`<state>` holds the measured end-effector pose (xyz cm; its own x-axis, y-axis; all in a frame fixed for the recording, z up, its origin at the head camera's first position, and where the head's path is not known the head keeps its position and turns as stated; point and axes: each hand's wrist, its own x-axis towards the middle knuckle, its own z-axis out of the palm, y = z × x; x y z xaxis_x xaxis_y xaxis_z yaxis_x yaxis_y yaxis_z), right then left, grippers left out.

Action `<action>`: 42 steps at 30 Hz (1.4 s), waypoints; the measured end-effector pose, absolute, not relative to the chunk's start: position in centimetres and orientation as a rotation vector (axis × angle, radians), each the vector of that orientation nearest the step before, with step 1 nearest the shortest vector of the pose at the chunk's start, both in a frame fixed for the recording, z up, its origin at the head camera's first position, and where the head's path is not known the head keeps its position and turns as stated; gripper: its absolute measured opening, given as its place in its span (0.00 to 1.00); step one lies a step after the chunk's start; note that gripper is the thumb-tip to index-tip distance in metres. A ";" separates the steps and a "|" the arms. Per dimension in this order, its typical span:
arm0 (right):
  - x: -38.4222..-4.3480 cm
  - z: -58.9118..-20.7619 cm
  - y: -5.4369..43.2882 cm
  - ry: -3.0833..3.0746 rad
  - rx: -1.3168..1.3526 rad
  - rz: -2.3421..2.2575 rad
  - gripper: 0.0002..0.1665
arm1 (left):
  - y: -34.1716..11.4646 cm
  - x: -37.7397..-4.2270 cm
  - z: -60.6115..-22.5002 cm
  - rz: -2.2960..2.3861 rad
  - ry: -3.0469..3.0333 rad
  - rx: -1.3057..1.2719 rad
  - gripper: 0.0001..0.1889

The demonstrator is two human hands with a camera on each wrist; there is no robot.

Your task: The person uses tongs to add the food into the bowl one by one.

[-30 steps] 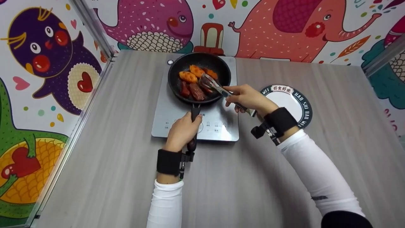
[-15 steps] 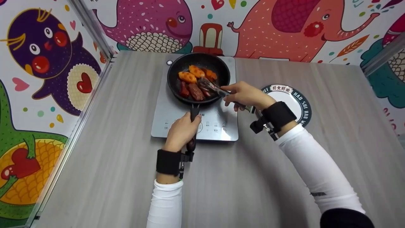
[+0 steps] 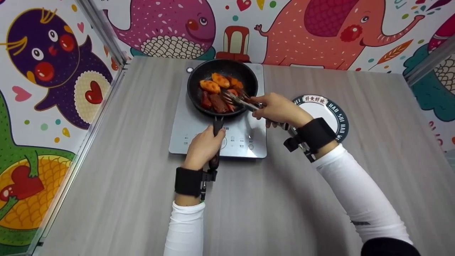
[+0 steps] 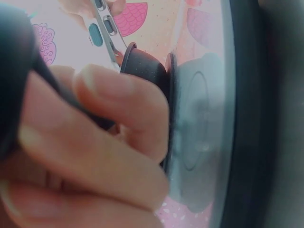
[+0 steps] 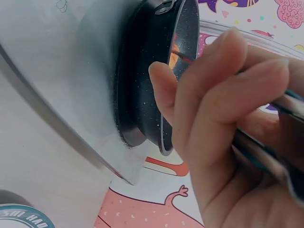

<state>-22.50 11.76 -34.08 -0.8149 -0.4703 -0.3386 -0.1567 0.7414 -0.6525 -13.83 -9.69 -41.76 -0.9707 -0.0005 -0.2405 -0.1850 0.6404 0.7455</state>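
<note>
A black frying pan (image 3: 245, 74) sits on a silver induction cooker (image 3: 181, 128). My left hand (image 3: 203, 148) grips the pan's black handle (image 3: 218, 125), and the left wrist view shows its fingers (image 4: 123, 95) curled around it. Metal tongs (image 3: 245, 104) are held in my right hand (image 3: 279, 109), their two tips spread among the food at the pan's right side. Orange pieces (image 3: 210, 86) lie in the back of the pan, with dark red meat strips (image 3: 218, 104) in front. In the right wrist view the fingers (image 5: 213, 104) wrap the tongs; the tips are mostly hidden.
A round plate (image 3: 321, 113) with a dark green lettered rim stands to the right, partly behind my right wrist. A cartoon-printed wall (image 3: 234, 21) closes off the back, and another printed panel (image 3: 42, 106) borders the left. Grey wood-grain table (image 3: 135, 177) surrounds the cooker.
The tongs' tips have spread apart and shifted slightly over the meat. My right hand has moved only a little. The left hand still holds the pan handle.
</note>
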 end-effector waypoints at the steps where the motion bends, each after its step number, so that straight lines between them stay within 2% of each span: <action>1: -22.4 -34.1 11.8 2.452 -0.473 -0.859 0.35 | -9.7 -13.9 -41.8 1.237 2.645 -0.150 0.19; 9: -20.9 -34.1 12.9 2.518 -0.445 -0.838 0.36 | -9.5 -14.1 -41.9 1.220 2.658 -0.163 0.19; 22: -16.3 -34.9 16.2 2.600 -0.387 -0.917 0.36 | -9.3 -14.5 -41.5 1.203 2.676 -0.174 0.19; 32: -11.1 -38.8 19.8 2.740 -0.208 -1.020 0.41 | -9.0 -14.5 -41.7 1.204 2.674 -0.153 0.19; 42: -9.5 -42.7 20.9 2.929 -0.246 -0.824 0.41 | -8.7 -14.8 -41.6 1.203 2.700 -0.132 0.19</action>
